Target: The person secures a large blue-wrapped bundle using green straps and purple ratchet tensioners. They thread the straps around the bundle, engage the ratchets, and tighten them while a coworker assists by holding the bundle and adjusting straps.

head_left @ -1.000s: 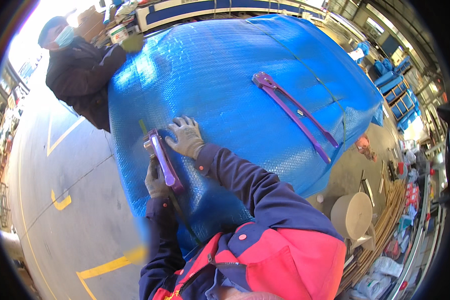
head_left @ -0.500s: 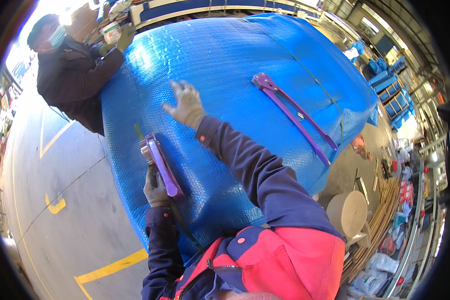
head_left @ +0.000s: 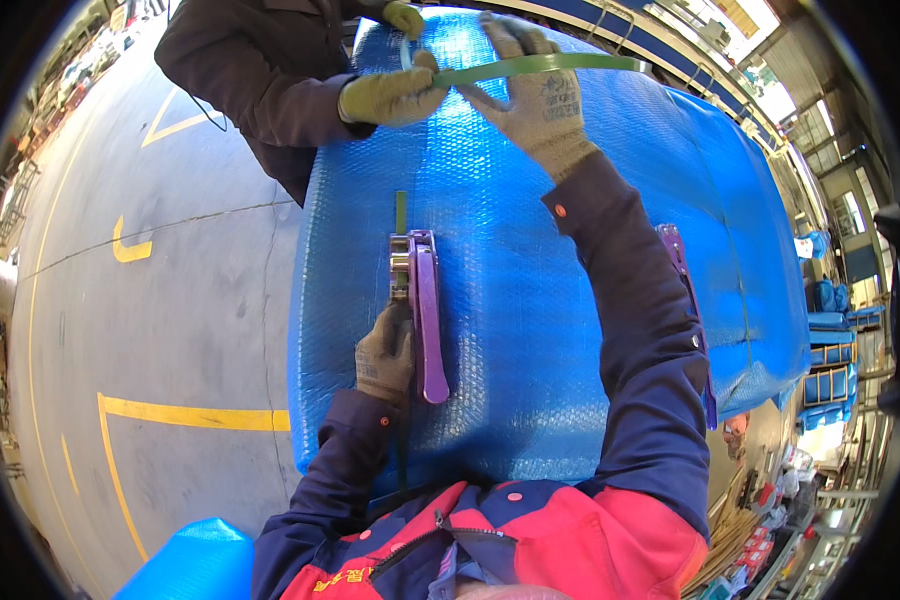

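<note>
My gloved left hand [head_left: 384, 350] is closed at the lower end of the metal head of a purple strapping tensioner [head_left: 428, 325], which lies on a blue-wrapped bundle [head_left: 530, 330]. A short green strap end [head_left: 401, 208] sticks out beyond the tool's head. My gloved right hand [head_left: 545, 110] reaches to the far side, thumb and fingers apart. Across its back runs a long green strap [head_left: 580, 62], whose left end a co-worker's gloved hand [head_left: 395, 95] holds. At the right on the bundle lies a long-handled purple strapping tool [head_left: 692, 310], partly hidden by my right sleeve.
The co-worker [head_left: 260, 80] stands at the far left edge of the bundle. Grey floor with yellow lines [head_left: 195, 413] lies to the left. Another blue-wrapped item [head_left: 195, 565] is at the lower left. Cluttered materials [head_left: 770, 520] lie along the right.
My right hand has reached farther out, to the co-worker's hands, where the long green strap now shows. My left hand stays at the tensioner. The view has shifted.
</note>
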A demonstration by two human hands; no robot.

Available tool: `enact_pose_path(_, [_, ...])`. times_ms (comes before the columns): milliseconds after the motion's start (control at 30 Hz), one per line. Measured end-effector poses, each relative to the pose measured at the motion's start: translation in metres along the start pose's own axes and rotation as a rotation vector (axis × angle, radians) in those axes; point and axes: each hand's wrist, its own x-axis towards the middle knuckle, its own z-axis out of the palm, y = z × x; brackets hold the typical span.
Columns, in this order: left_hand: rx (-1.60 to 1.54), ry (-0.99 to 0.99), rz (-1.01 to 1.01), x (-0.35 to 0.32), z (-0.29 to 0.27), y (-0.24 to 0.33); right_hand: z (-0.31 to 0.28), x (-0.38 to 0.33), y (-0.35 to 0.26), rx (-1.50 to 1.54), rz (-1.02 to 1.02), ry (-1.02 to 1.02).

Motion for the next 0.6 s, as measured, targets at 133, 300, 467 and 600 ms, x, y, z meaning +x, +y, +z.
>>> enact_pose_path(133, [-0.053, -0.020, -0.029, 0.001, -0.001, 0.000, -0.027, -0.013, -0.045, 0.648, 0.019, -0.028])
enact_pose_path(300, [0.032, 0.056, 0.056, 0.000, 0.002, -0.012, -0.084, -0.080, -0.118, 1.114, -0.003, -0.043])
enact_pose_path(467, [0.078, 0.055, 0.043, 0.004, 0.010, -0.029, -0.164, -0.158, -0.215, 1.275, 0.211, -0.112])
enact_pose_path(600, [0.016, -0.007, 0.061, 0.009, 0.002, -0.033, -0.239, -0.203, -0.289, 1.176, 0.208, -0.346])
